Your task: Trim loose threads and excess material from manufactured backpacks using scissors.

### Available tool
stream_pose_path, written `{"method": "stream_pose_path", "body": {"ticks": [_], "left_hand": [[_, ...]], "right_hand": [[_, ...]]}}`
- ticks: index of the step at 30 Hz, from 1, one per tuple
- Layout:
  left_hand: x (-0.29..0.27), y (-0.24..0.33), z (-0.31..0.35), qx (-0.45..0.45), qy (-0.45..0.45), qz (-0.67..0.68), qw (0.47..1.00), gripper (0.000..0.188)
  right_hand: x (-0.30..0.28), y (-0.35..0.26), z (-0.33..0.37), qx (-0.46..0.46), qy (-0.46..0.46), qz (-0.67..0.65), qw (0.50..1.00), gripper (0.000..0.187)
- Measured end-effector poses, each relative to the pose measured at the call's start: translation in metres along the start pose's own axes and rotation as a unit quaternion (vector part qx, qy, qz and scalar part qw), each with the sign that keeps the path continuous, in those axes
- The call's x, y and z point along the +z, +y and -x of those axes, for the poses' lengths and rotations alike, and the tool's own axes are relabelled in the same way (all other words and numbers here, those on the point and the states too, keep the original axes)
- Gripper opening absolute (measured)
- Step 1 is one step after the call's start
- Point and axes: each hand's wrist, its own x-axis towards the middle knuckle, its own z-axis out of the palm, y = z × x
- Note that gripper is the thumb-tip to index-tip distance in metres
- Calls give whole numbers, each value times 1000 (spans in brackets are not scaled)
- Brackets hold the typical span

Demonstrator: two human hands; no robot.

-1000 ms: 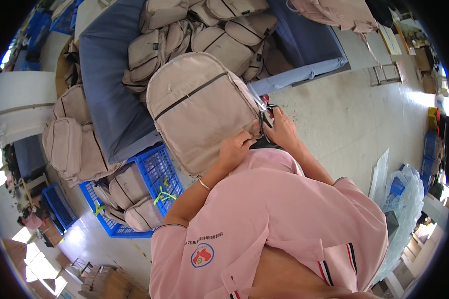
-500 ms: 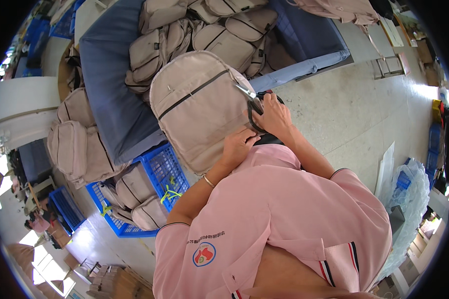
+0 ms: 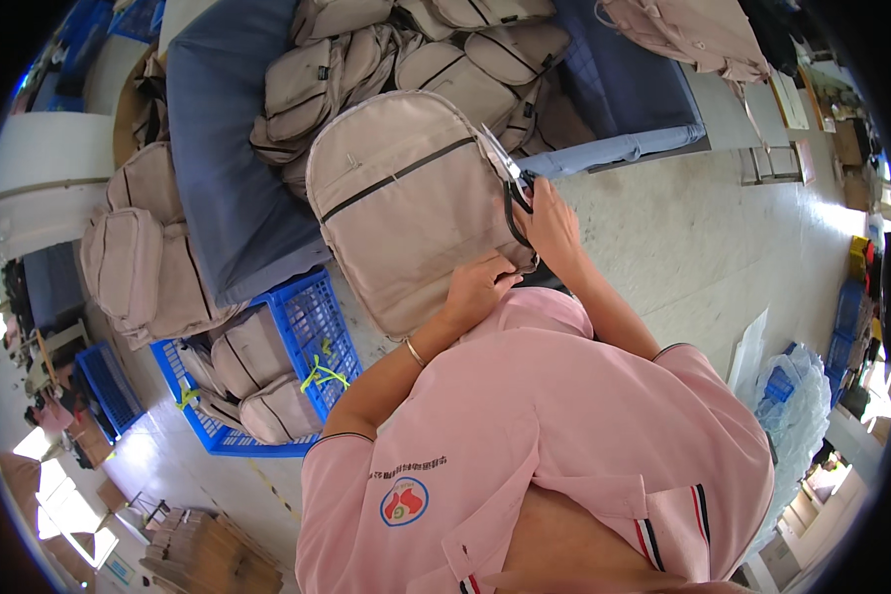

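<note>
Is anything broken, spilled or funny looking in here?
I see nothing broken or spilled. The beige fabric backpacks in the big blue cloth-covered bin lie jumbled at different angles, looking messy. The round-topped beige backpack under the left hand looks neat.

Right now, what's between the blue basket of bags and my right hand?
A strip of floor, then the large beige backpack, then the scissors, in the head view.

The right hand [image 3: 552,226] partly hides the scissors [image 3: 502,154] mid-frame; the top edge crops a pinkish bag [image 3: 691,36], upper right.
</note>
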Motion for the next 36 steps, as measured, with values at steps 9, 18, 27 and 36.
{"method": "stream_pose_path", "body": {"ticks": [9, 18, 27, 36], "left_hand": [[-8, 2, 11, 29, 26, -5, 999, 16], [-84, -38, 63, -90, 512, -252, 816, 33], [-73, -71, 75, -248, 504, 290, 775, 29], [-76, -67, 74, -238, 483, 332, 774, 26]], "right_hand": [[29, -34, -66, -21, 41, -58, 997, 40], [34, -9, -87, 3, 56, -204, 977, 22], [9, 34, -60, 69, 46, -347, 934, 38], [-18, 29, 38, -18, 11, 62, 998, 72]]}}
